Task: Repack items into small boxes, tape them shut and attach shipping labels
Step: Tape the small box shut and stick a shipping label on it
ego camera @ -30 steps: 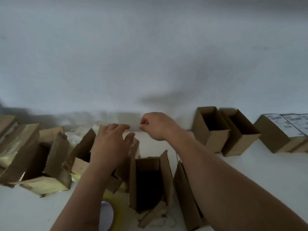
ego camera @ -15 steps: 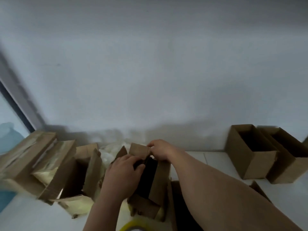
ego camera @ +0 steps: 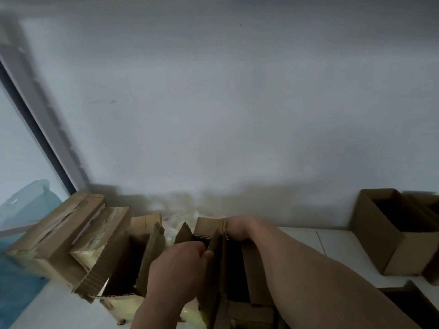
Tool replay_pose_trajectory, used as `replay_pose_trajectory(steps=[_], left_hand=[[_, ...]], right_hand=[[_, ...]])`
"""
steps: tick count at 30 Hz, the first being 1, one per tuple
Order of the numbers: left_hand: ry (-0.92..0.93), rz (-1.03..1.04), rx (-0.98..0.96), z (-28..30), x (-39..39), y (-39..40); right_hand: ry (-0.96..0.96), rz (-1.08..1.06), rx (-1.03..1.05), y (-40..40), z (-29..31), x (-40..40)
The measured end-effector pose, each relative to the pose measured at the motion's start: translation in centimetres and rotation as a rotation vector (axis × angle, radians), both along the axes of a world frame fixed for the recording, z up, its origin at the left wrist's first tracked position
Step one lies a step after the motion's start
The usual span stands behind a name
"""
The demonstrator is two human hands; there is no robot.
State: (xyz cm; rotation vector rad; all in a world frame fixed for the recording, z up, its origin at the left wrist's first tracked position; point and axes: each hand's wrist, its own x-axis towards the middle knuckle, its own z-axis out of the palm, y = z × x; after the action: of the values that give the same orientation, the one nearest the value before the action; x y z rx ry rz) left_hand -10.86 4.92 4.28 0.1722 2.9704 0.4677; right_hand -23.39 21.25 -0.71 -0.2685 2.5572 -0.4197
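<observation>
Both hands grip the flaps of an open cardboard box (ego camera: 228,264) between them, left hand (ego camera: 177,269) on the near flap, right hand (ego camera: 237,227) on the far, so packing looks early: nothing taped or labelled yet.

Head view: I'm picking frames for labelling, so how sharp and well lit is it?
Head view: dim, bluish light; motion blur smears the window frame and box edges; wide-angle bending at the sides; both hands shadowed, fingers indistinct.

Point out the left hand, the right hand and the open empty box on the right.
left hand (ego camera: 177,262), head view, on the back of the hand.
right hand (ego camera: 237,227), head view, on the knuckles.
open empty box (ego camera: 370,236), head view, on its near left wall.
</observation>
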Motion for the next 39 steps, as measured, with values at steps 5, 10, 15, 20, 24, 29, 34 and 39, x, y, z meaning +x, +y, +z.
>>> replay_pose_trajectory(steps=[5,10,15,20,24,29,34,39], left_hand=[[-0.043,0.002,0.020,0.0,0.3,0.0],[-0.044,0.028,0.094,0.0,0.0,0.3],[0.071,0.046,0.155,0.7,0.6,1.9],[0.256,-0.041,0.282,2.6,2.7,5.2],[0.290,-0.221,0.405,4.1,6.1,9.3],[0.174,-0.397,0.352,3.4,9.4,14.2],[0.041,-0.512,0.292,2.2,11.9,17.5],[-0.111,-0.629,0.114,0.9,13.5,19.6]], right_hand=[[0.029,-0.110,-0.062,-0.2,-0.4,-0.4],[0.179,-0.338,-0.331,1.9,0.9,0.5],[0.335,-0.514,-0.555,5.2,2.6,2.4],[0.581,-0.563,-0.499,9.3,6.5,7.6],[0.706,-0.616,-0.413,12.7,9.4,14.5],[0.672,-0.671,-0.293,16.6,10.6,22.8],[0.532,-0.658,-0.169,19.4,9.7,27.4],[0.606,-0.473,0.040,20.5,8.1,29.8]])
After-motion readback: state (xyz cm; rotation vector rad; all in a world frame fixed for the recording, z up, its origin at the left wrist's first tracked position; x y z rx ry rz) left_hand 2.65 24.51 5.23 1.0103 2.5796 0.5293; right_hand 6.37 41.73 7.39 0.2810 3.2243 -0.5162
